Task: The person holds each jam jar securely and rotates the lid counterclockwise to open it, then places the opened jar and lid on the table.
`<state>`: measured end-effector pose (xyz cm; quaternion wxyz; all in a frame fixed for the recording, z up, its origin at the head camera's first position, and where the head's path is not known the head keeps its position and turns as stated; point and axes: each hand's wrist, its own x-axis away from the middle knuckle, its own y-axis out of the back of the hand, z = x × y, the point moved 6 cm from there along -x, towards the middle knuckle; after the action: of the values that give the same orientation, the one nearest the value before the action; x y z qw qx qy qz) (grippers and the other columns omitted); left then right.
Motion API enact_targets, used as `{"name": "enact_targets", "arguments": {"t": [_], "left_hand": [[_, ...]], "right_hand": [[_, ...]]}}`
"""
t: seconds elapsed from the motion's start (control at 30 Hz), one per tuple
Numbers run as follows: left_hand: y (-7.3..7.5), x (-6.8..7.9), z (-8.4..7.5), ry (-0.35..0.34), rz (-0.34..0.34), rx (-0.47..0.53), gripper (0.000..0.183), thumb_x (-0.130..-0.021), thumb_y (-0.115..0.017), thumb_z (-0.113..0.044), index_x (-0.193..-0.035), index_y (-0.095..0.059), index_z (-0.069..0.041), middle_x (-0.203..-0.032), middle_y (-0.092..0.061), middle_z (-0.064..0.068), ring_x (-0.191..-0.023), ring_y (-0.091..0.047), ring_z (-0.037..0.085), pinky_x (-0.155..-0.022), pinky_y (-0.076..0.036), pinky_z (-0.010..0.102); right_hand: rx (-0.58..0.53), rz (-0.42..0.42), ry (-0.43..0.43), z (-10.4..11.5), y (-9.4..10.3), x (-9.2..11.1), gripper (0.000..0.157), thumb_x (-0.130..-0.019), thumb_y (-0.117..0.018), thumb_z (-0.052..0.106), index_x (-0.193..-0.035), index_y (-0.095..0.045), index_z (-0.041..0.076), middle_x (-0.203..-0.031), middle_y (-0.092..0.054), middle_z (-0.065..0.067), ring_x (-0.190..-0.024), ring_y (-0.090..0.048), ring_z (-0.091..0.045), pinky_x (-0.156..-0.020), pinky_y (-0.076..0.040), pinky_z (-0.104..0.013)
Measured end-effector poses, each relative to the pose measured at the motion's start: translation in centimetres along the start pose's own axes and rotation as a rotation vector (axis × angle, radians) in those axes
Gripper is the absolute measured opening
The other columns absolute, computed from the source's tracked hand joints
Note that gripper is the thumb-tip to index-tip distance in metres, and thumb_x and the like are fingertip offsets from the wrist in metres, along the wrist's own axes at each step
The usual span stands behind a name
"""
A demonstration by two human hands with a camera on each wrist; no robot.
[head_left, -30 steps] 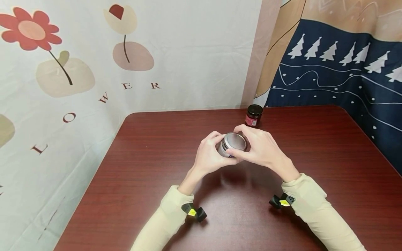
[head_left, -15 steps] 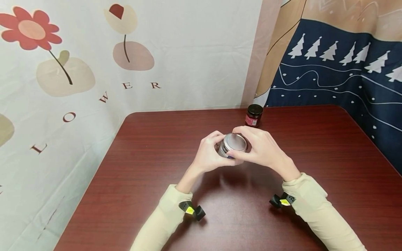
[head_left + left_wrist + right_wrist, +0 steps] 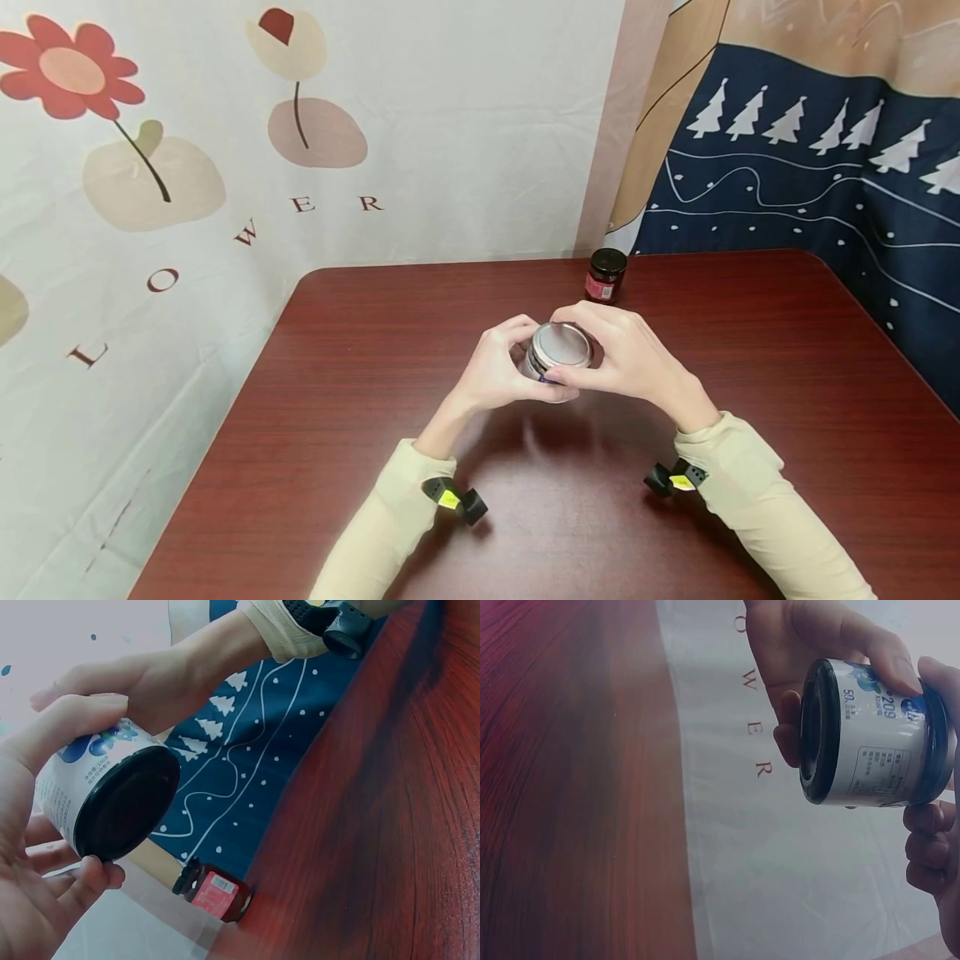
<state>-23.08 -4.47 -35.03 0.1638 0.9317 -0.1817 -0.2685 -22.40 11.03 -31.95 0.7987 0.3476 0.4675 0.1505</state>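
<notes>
Both hands hold a short jar with a white label and blueberry pictures above the table. My left hand grips the jar's body, its thumb along the label in the left wrist view. My right hand has its thumb and fingers round the rim of the silver lid, which faces up. In the left wrist view the jar's dark base shows. The right wrist view shows the printed label between the left hand's fingers and the lid end, where the right hand holds on.
A second jar, with a black lid and pink label, stands near the table's far edge, just beyond the right hand. The reddish-brown table meets a white cloth printed with flowers and a navy cloth with trees.
The held jar and both hands have come slightly nearer to the person. The left forearm has shifted a little left. The right forearm and the second jar stay almost still.
</notes>
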Motion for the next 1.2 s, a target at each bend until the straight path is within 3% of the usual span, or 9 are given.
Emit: {"name": "enact_targets", "arguments": {"t": [0.2,0.5,0.67,0.83,1.03,1.2], "left_hand": [[-0.1,0.08,0.11,0.02,0.054,0.08,0.047,-0.06,-0.097,-0.016,-0.1,-0.073,-0.015,-0.093,-0.066,-0.006,-0.079,-0.062,0.014,-0.066,-0.051,0.028],[-0.44,0.25,0.2,0.043,0.177,0.21,0.042,-0.062,-0.095,-0.01,-0.097,-0.072,-0.014,-0.095,-0.063,0.001,-0.07,-0.06,0.02,-0.059,-0.049,0.028],[-0.54,0.22,0.13,0.03,0.208,0.23,0.043,-0.064,-0.094,-0.008,-0.101,-0.072,-0.013,-0.097,-0.063,0.001,-0.077,-0.062,0.02,-0.062,-0.052,0.03],[-0.4,0.13,0.15,0.035,0.176,0.205,0.045,-0.065,-0.094,-0.01,-0.104,-0.072,-0.014,-0.099,-0.065,0.0,-0.077,-0.06,0.018,-0.061,-0.05,0.029],[-0.13,0.03,0.04,0.015,0.08,0.126,0.045,-0.063,-0.096,-0.013,-0.102,-0.073,-0.013,-0.095,-0.065,-0.002,-0.074,-0.057,0.017,-0.059,-0.045,0.027],[0.14,-0.03,-0.02,-0.016,-0.001,0.026,0.046,-0.061,-0.097,-0.018,-0.099,-0.073,-0.014,-0.092,-0.064,-0.006,-0.077,-0.057,0.014,-0.064,-0.048,0.028]], "right_hand": [[-0.036,-0.007,0.023,0.31,0.07,0.0,0.052,-0.085,-0.075,0.055,-0.116,-0.067,0.013,-0.1,-0.064,0.006,-0.088,-0.056,-0.005,-0.074,-0.049,-0.024],[-0.101,0.007,0.056,0.78,0.05,-0.02,0.053,-0.088,-0.07,0.056,-0.117,-0.066,0.011,-0.103,-0.065,0.005,-0.09,-0.058,-0.006,-0.075,-0.048,-0.019],[-0.135,0.005,0.068,1.01,0.11,-0.09,0.051,-0.09,-0.069,0.053,-0.119,-0.066,0.011,-0.102,-0.063,0.005,-0.09,-0.056,-0.007,-0.073,-0.046,-0.018],[-0.121,0.0,0.062,0.97,0.28,-0.09,0.055,-0.093,-0.065,0.057,-0.123,-0.066,0.011,-0.103,-0.062,0.005,-0.089,-0.053,-0.007,-0.072,-0.043,-0.017],[-0.059,-0.021,0.047,0.55,0.38,-0.03,0.061,-0.094,-0.06,0.06,-0.126,-0.065,0.009,-0.103,-0.061,0.003,-0.086,-0.051,-0.007,-0.073,-0.042,-0.021],[-0.027,-0.038,0.006,0.15,0.38,0.03,0.058,-0.092,-0.065,0.056,-0.126,-0.064,0.009,-0.104,-0.063,0.001,-0.086,-0.053,-0.008,-0.072,-0.046,-0.026]]}}
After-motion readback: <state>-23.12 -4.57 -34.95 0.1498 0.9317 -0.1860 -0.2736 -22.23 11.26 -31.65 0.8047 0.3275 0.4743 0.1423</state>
